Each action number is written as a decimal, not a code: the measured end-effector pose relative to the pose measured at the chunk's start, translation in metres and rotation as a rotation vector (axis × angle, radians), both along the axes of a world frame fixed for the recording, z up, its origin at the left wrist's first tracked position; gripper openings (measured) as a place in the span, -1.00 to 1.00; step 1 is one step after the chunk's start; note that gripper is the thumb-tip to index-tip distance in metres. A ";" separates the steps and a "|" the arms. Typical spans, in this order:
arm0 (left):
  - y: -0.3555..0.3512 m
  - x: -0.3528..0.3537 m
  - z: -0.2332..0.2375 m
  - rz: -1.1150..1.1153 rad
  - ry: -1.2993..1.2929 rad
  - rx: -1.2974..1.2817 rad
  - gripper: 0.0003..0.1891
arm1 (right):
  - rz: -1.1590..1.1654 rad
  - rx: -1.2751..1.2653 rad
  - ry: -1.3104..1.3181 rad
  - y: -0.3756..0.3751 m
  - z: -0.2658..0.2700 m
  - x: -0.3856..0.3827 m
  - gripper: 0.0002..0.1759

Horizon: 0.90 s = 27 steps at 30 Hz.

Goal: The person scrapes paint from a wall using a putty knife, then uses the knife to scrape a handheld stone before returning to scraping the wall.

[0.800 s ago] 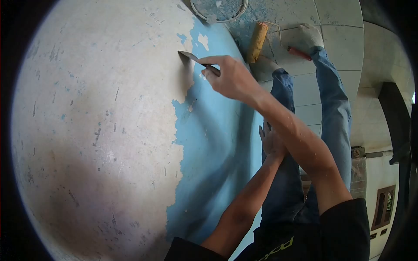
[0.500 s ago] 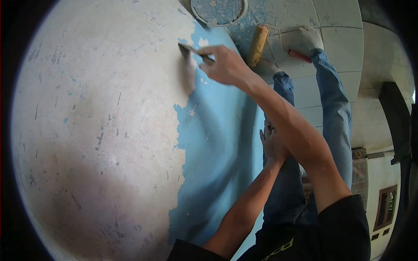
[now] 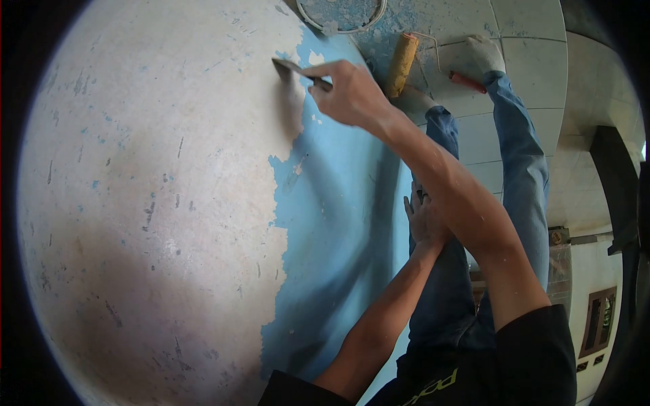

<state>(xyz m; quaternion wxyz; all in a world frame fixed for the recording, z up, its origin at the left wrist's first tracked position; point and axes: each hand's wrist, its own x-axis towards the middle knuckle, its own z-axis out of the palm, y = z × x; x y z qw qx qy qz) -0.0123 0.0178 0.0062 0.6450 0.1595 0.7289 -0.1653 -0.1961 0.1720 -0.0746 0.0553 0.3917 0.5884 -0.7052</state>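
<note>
My right hand is closed around the handle of a scraper. Its metal blade points left and lies at the wall, close to the ragged edge of the blue paint. Left of that edge the wall shows a bare whitish surface with blue specks and grey scratches. Under my right forearm, my left hand rests on my jeans-covered leg, its visible fingers spread and holding nothing. The forearm hides part of that hand.
A paint roller with a yellowish sleeve and red handle lies on the tiled floor near my feet. Beside the wall, a white-rimmed round container sits among blue paint flakes. A framed opening shows far right.
My right hand and the scraper have shifted slightly up and left in view along the paint edge. The view itself has moved a little. My left hand stays on the leg.
</note>
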 end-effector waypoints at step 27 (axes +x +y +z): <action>0.005 0.003 0.000 0.088 0.186 0.109 -0.32 | -0.397 0.282 -0.315 0.078 -0.146 0.021 -0.49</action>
